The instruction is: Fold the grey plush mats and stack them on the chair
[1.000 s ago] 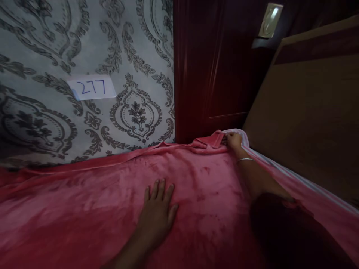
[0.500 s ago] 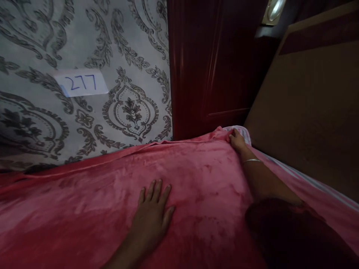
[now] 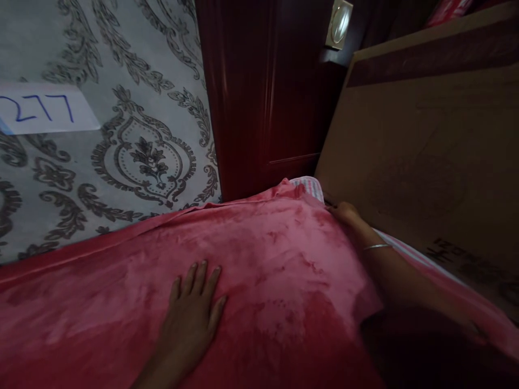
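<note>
A pink-red plush bed sheet covers the mattress, its far edge loose and wrinkled along the wall. At the far right corner, a striped mattress corner shows from under it. My left hand lies flat on the sheet with fingers spread, pressing on its surface. With arm stretched out, my right hand is at the sheet's right edge, just this side of the bare corner. Its fingers are closed on that edge, partly hidden in shadow. A thin bangle circles my right wrist.
A large cardboard box stands close along the bed's right side. Behind the bed are a dark red door with a metal plate and a patterned wall. A paper marked 277 is on the wall.
My right hand has moved from the corner down along the sheet's right side edge. My left hand stays flat on the sheet. The view has turned right, showing more of the box.
</note>
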`<move>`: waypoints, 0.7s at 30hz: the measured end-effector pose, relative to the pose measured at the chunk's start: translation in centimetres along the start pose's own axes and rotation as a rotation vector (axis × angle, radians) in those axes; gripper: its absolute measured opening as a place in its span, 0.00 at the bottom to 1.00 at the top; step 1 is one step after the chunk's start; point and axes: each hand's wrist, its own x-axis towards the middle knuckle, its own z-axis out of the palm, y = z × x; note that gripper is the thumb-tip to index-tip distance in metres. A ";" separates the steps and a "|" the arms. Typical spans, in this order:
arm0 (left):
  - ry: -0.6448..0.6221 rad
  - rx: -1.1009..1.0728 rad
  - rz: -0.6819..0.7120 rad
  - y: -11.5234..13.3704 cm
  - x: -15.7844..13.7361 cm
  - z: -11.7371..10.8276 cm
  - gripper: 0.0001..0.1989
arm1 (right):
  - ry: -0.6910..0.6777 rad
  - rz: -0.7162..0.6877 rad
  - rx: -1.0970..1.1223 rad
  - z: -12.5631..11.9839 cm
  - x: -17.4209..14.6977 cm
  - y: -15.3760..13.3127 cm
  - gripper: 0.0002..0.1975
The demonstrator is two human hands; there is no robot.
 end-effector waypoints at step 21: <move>-0.082 -0.066 0.102 0.4 -0.4 -1.7 0.32 | 0.016 -0.562 -0.208 3.2 -5.8 -4.1 0.31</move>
